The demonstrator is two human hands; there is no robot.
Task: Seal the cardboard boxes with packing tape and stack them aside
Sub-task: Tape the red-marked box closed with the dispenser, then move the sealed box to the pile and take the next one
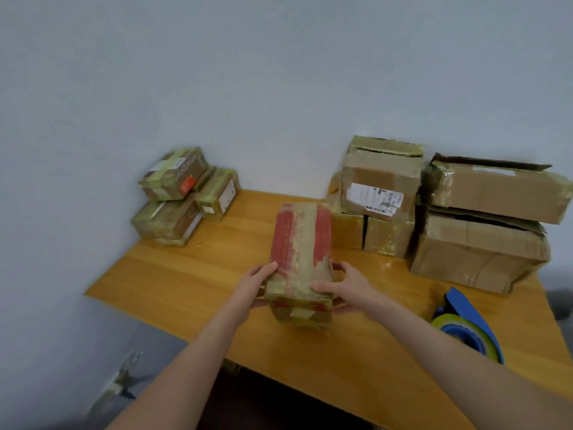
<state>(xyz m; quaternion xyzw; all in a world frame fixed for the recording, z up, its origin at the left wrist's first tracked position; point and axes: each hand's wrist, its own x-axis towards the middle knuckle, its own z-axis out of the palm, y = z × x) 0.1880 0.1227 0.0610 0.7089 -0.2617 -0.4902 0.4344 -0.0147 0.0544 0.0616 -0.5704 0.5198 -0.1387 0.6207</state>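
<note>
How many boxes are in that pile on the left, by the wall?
3: top box, right box, bottom box; another may be hidden beneath.

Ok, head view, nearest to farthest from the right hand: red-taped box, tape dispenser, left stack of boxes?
1. Red-taped box, centre, held in the right hand.
2. Tape dispenser, to its right.
3. Left stack of boxes, far left, at the back.

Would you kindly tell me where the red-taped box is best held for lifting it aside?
By its long side faces, one hand from each side. The red-taped box points lengthwise away from you; the left hand and right hand grip only its near end, so gripping nearer mid-length should balance it better.
</note>
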